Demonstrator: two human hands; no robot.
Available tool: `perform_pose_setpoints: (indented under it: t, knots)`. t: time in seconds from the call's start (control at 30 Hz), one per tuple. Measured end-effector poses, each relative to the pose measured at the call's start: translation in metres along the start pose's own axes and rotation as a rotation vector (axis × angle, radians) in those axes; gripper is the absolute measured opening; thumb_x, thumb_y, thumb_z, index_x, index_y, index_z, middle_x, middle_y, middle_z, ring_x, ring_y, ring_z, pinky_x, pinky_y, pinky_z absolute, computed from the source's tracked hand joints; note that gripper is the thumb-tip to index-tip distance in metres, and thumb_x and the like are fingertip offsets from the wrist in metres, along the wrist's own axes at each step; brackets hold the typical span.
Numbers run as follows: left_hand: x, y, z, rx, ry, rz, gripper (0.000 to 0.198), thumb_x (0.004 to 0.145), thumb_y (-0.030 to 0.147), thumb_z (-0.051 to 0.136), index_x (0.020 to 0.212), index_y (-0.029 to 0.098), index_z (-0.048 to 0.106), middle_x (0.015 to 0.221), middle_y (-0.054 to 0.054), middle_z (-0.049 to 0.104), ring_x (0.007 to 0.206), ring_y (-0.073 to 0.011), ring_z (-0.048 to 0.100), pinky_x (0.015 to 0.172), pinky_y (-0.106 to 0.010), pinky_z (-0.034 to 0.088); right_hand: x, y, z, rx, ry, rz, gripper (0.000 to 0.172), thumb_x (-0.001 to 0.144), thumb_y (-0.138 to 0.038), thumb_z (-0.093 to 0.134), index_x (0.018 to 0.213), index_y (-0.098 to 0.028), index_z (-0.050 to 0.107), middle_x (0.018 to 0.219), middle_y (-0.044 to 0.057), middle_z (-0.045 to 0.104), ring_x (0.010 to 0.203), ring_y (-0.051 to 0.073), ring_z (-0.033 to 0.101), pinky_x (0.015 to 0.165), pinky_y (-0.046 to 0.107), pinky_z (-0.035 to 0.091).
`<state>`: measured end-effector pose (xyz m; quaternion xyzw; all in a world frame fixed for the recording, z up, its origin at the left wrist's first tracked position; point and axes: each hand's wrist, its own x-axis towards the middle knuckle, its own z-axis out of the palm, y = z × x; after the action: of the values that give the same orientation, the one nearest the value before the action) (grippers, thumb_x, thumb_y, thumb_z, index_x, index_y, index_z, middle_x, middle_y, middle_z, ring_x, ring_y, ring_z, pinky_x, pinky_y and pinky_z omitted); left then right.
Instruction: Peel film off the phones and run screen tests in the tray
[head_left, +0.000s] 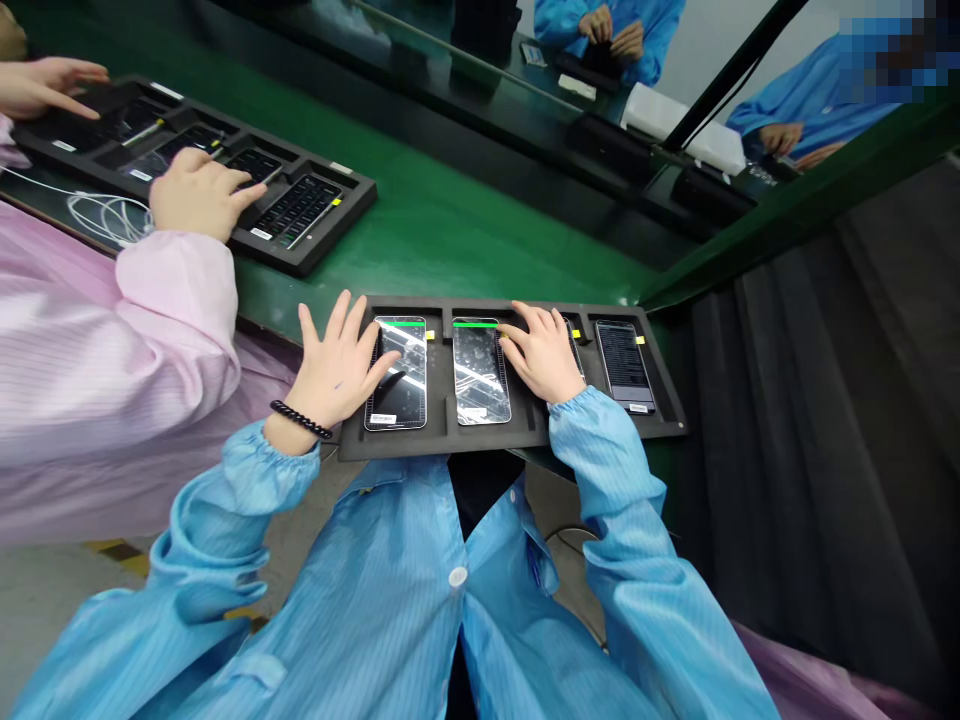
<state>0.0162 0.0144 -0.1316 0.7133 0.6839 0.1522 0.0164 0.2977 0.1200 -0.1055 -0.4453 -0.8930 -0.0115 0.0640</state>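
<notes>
A black foam tray (pixel 439 440) in front of me holds several phones in separate slots. My left hand (pixel 335 372) is spread, its fingertips at the tray's left end and its thumb over the leftmost phone (pixel 409 385). The second phone (pixel 480 375) shows a green bar along its top. My right hand (pixel 544 352) has its fingers apart, with fingertips at that phone's right edge; it partly hides the third phone (pixel 574 345). The rightmost phone (pixel 628 365) lies uncovered, with lines of text on its screen.
At the left, a person in pink reaches over another black tray (pixel 319 250) of phones, beside a coiled white cable (pixel 112 215). Green table surface (pixel 450 230) lies behind my tray. People in blue work beyond a raised ledge, and a dark curtain (pixel 817 430) hangs at the right.
</notes>
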Motion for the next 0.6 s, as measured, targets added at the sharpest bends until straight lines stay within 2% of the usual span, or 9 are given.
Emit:
perform_pose_setpoints:
  t: [0.17,0.6]
  knots:
    - [-0.010,0.004,-0.001,-0.001,-0.006,0.016,0.065,0.102,0.055,0.022,0.137,0.011,0.055,0.162,-0.022,0.030,0.156,-0.0386,0.017,0.119,-0.076,-0.001,-0.015,-0.003,0.000,0.008,0.013,-0.019,0.038,0.104,-0.035,0.042,0.123,-0.021,0.072,0.153,0.014,0.050,0.137,0.031,0.046,0.121,0.059,0.028]
    - [-0.057,0.021,-0.011,0.036,-0.052,0.032,0.066,0.103,0.056,0.018,0.139,0.013,0.052,0.161,-0.023,0.032,0.155,-0.0384,0.019,0.120,-0.075,0.005,-0.067,-0.018,-0.008,0.031,0.001,-0.050,0.039,0.105,-0.035,0.040,0.125,-0.022,0.070,0.153,0.014,0.050,0.136,0.030,0.047,0.120,0.062,0.029]
